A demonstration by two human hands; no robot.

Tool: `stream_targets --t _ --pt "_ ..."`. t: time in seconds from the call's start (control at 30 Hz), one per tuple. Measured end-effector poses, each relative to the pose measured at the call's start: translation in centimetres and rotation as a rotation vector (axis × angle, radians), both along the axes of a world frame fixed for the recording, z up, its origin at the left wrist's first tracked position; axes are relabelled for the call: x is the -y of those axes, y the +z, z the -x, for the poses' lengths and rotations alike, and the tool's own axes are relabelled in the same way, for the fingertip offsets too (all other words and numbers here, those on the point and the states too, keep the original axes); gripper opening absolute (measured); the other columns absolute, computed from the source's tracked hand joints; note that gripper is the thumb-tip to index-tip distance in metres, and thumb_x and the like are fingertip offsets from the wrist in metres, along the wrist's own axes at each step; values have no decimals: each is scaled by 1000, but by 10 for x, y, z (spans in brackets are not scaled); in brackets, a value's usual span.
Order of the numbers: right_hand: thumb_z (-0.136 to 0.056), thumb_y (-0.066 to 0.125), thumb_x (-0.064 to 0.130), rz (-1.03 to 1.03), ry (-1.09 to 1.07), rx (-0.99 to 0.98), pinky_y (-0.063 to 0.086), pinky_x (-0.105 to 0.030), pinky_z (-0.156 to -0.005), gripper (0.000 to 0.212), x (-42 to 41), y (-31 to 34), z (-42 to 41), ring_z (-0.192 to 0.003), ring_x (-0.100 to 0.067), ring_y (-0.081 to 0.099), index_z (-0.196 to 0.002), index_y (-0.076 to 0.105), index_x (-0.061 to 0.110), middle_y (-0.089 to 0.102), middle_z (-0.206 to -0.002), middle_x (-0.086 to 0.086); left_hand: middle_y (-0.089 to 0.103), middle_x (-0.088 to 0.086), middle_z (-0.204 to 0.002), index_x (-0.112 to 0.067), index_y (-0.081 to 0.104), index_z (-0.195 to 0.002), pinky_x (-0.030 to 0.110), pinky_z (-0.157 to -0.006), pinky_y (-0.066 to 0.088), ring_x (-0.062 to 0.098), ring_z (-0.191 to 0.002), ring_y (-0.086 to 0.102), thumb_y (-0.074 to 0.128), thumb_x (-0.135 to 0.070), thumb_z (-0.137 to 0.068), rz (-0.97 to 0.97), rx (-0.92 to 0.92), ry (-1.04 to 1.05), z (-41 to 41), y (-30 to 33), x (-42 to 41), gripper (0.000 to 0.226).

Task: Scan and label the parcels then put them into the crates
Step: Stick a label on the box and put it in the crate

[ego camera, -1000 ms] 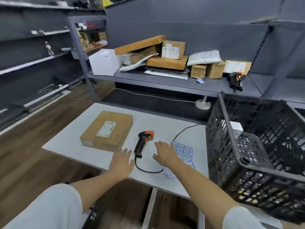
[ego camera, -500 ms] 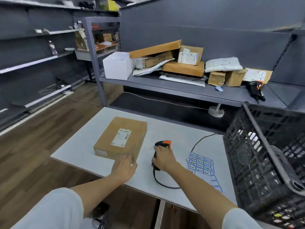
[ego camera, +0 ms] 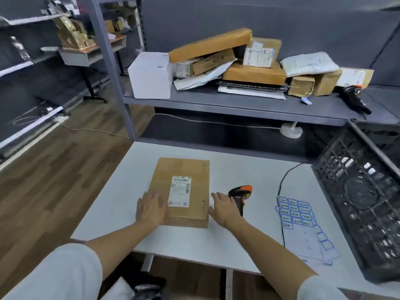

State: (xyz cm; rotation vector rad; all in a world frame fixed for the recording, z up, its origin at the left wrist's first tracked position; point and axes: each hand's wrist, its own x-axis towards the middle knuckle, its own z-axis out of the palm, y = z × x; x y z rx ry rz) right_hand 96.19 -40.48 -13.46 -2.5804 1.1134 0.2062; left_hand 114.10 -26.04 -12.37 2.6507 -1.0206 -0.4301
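A flat brown parcel [ego camera: 184, 169] with a white shipping label [ego camera: 180, 191] lies on the white table [ego camera: 249, 239]. My left hand [ego camera: 150, 207] rests flat on the parcel's near left corner. With its fingers straight, my right hand [ego camera: 224, 207] sits against the parcel's right edge. Just right of that hand lies a black and orange scanner [ego camera: 241, 192], partly hidden by it, with its cable running off to the right. A sheet of blue-edged stickers [ego camera: 296, 213] lies further right, next to a black plastic crate [ego camera: 363, 202].
A grey shelf [ego camera: 238, 105] behind the table carries a white box [ego camera: 150, 74], several brown and white parcels [ego camera: 253, 72] and a second scanner [ego camera: 355, 98]. Wooden floor and more shelving lie to the left.
My left hand slid up onto the parcel's corner. My right hand went from the sticker sheet onto the scanner, then to the parcel's right edge. The parcel now lies squarer to me, and the view shifted.
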Motion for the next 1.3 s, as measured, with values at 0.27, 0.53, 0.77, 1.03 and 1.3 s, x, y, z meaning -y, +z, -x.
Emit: stream_targets --t 0.27,0.53,0.77,1.03,1.3 --pt "-95 42 26 92 -263 9 27 -37 -110 44 4 -21 0 -129 -25 39 -136 40 10 40 -142 -8 37 9 -149 -15 30 -146 45 -110 32 30 -134 38 49 -30 -91 122 -295 244 -38 -21 2 60" --pt "-92 49 28 28 -575 15 34 -35 -105 64 36 -41 19 -123 -29 46 -144 25 1 42 -140 -15 54 17 -130 -6 38 -135 41 -97 41 37 -120 49 63 -28 -87 211 -430 377 -46 -33 28 59" --pt "-90 54 50 -54 -632 -43 39 -30 -99 78 60 -49 22 -120 -24 47 -142 25 0 47 -129 -11 59 17 -124 -5 44 -130 41 -93 44 36 -113 54 69 -26 -83 240 -390 366 -37 -35 51 57" --pt "-87 60 28 -428 -992 399 44 -36 -77 62 73 -43 23 -104 -36 54 -134 34 -2 43 -125 -21 61 14 -121 -8 45 -126 38 -89 45 33 -110 57 73 -29 -80 276 -427 367 -15 -38 72 58" --pt "-85 53 33 -936 -991 975 41 -28 -51 23 75 13 25 -52 -20 50 -80 50 10 50 -62 -4 62 12 -119 -10 47 -124 39 -87 47 32 -108 58 76 -28 -76 316 -491 332 19 -42 112 60"
